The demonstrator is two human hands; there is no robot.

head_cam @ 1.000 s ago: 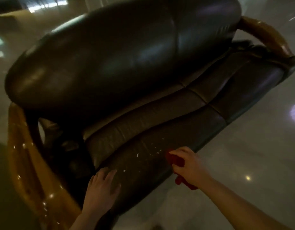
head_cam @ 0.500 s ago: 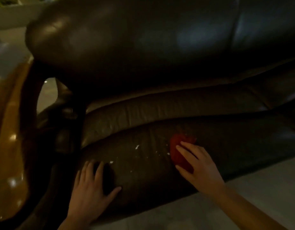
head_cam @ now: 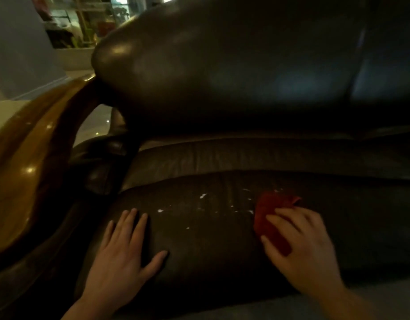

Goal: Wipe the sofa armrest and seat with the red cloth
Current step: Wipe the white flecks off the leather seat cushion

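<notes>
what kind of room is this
Probably a living room or lounge, though the light is dim. A dark leather sofa with a polished wooden armrest fills the view. A pale glossy floor shows beyond it, and there is display shelving in the background.

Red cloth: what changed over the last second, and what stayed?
The right hand moved the red cloth from the front edge of the seat cushion up onto its top, beside the white specks, and now presses it there. The left hand stayed flat on the cushion.
</notes>
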